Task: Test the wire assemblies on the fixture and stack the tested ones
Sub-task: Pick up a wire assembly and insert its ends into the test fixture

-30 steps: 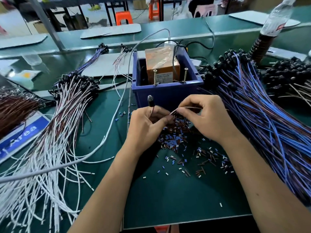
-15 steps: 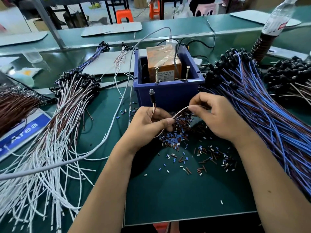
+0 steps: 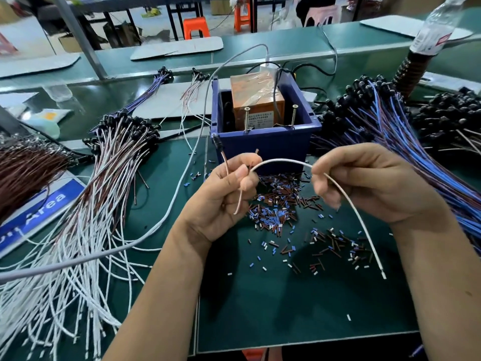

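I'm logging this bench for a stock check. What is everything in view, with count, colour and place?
Wire assembly in hand: one, white and brown leads, black end; held between both hands.
Test fixture: one, blue bin holding an orange block and two upright screws; centre, behind the hands.
White-and-brown assemblies: many, black ends; fanned at left.
Blue-and-brown assemblies: many, black ends; heaped at right.
Brown wire bundle: one; far left.
Insulation offcuts: many, blue, brown, white; scattered on the green mat.
Grey cable: one; crossing left.
Bottle: one, clear; upper right.
Orange stools: two; background.
Left hand: pinches the brown lead.
Right hand: pinches the white lead.
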Demonstrator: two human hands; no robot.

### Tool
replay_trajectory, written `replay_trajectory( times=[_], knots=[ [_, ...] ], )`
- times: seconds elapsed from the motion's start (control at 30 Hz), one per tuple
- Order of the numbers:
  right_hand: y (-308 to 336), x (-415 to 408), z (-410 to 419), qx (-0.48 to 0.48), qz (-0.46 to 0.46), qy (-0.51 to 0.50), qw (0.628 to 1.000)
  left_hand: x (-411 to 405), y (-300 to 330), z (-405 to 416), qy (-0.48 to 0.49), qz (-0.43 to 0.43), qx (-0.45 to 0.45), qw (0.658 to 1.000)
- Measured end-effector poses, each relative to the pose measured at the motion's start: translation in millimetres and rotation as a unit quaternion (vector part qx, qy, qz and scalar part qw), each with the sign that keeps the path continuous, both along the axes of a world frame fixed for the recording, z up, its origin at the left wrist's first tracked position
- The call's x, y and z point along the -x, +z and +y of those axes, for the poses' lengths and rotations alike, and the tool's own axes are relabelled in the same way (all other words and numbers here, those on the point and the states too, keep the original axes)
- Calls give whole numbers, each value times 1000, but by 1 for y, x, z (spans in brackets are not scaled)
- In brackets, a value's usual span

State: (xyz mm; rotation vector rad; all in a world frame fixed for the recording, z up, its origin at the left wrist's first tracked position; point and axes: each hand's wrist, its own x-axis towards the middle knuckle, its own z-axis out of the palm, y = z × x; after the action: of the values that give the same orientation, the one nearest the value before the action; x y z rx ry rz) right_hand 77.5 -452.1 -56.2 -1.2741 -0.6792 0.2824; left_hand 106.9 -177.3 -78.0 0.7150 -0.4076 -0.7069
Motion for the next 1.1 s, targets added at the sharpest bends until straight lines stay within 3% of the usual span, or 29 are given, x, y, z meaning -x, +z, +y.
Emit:
replay_trajectory(
  times=[0.17, 0.37, 0.6, 0.67, 0.77, 0.87, 0.93, 1.1],
  knots=[
    [-4, -6, 14, -64, -6, -75, 995, 0, 1, -8, 60, 5, 4, 998],
    [0, -8, 21, -148, 36, -163, 975, 1, -2, -15, 98, -48, -61, 992],
    [9, -5, 11, -319, 87, -189, 925, 5, -1, -18, 82, -87, -101, 988],
    [8, -4, 11, -255, 98, -189, 943, 6, 1, -17, 95, -103, -95, 986],
    [2, -1, 23, -29, 91, -160, 983, 7, 5, -16, 91, -115, -81, 986],
    [-6, 1, 45, 140, 93, -118, 979, 9, 4, -19, 85, -131, -90, 984],
    [-9, 2, 59, 180, 91, -123, 972, 11, 2, -22, 87, -130, -90, 984],
    [-14, 5, 69, 174, 70, -138, 973, 11, -1, -25, 109, -113, -80, 984]
  ],
)
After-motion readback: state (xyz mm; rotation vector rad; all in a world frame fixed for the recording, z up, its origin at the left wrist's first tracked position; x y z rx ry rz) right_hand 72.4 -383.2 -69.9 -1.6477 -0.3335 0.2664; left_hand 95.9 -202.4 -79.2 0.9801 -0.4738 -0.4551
